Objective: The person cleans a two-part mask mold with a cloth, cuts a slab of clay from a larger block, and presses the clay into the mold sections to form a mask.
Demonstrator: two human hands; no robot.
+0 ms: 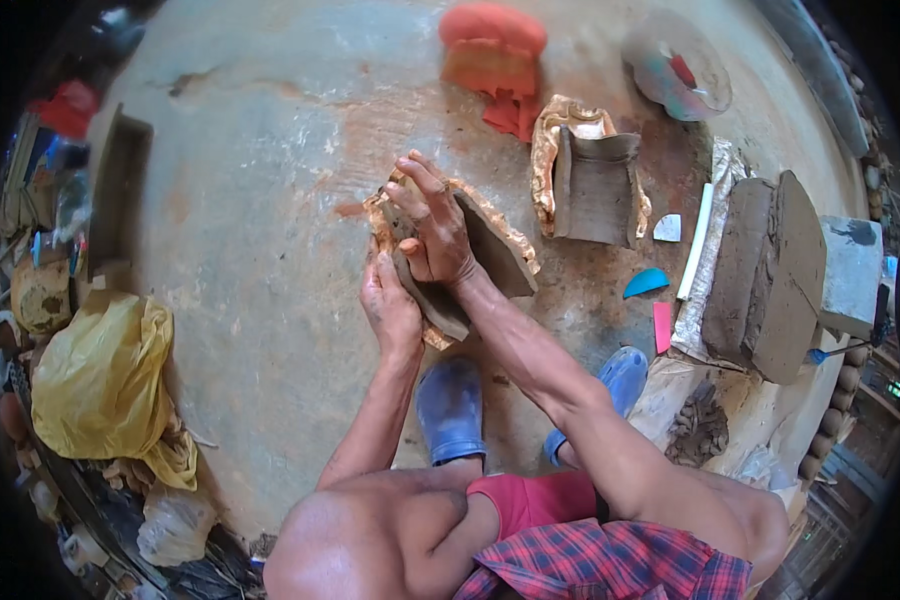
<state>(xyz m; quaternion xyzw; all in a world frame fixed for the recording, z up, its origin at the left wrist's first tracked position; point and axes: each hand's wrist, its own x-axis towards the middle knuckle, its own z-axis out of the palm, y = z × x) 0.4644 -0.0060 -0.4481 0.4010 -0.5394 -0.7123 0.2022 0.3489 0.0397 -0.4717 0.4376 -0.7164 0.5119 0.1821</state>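
Below the hands, at the near edge, red plaid cloth (610, 560) lies across the lap, with blue clogs (450, 412) on the floor (260, 330) just beyond. Past the clogs, the clay-lined mould (498, 258) sits tilted between both hands, over the floor. Its trough-like lining is dark grey, damp-looking clay, smooth inside and cleanly edged; the outer shell is rough, tan-orange and ragged along the rim. The left hand (395, 308) grips its left wall, fingers up along the outside. The right hand (434, 222) is laid across that same side from above, fingers long and slightly parted, none curled.

To the right lie a pink strip (662, 327), a teal half-round piece (646, 283) and a thick stack of grey clay slabs (765, 280). Farther off rests a second clay-lined mould (597, 195), its hollow facing up. Farthest is a blurred red-orange bundle (492, 55), possibly cloth or foam.
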